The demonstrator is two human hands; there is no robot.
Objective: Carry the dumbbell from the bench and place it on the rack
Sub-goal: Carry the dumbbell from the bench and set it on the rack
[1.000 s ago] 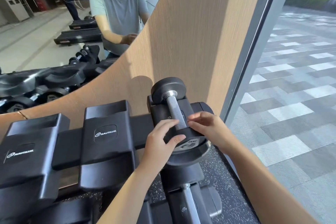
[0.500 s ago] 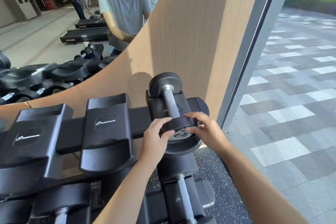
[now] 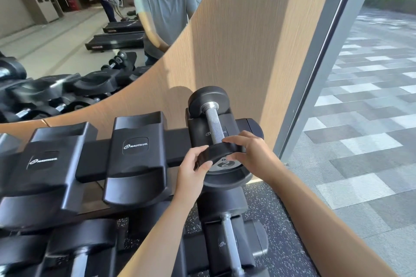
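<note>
Wood-grain wall panelling (image 3: 236, 40) filled the upper middle of the view, with a curved mirror (image 3: 67, 40) at ten o'clock and a tall window (image 3: 371, 119) at three o'clock giving onto paved ground. Beneath them a black rack (image 3: 139, 148) with moulded Nautilus holders ran from nine o'clock toward the centre, standing on speckled rubber floor (image 3: 270, 209). A second dumbbell (image 3: 227, 243) sat on the lower tier at six o'clock.

The dumbbell (image 3: 215, 126) lay in the rack's rightmost upper cradle (image 3: 234, 177), just right of centre. Its knurled handle ran from twelve to six o'clock, with the far head by the wall and the near head over the cradle's front cup. Whether the near head bore fully on that cup could not be told.

The left hand (image 3: 193, 168) held the near head from its nine o'clock side, thumb across the face and fingers curled over the rim. The right hand (image 3: 249, 153) held it from three o'clock, fingers curled over the top of the rim. Neither hand was on the handle.

The carry looked finished, and the step in hand appeared to be the final seating. The next move would likely call for easing the near head down into the cup and squaring the handle in the cradle. Both hands could then let go, with fingers kept out from between head and cup.
</note>
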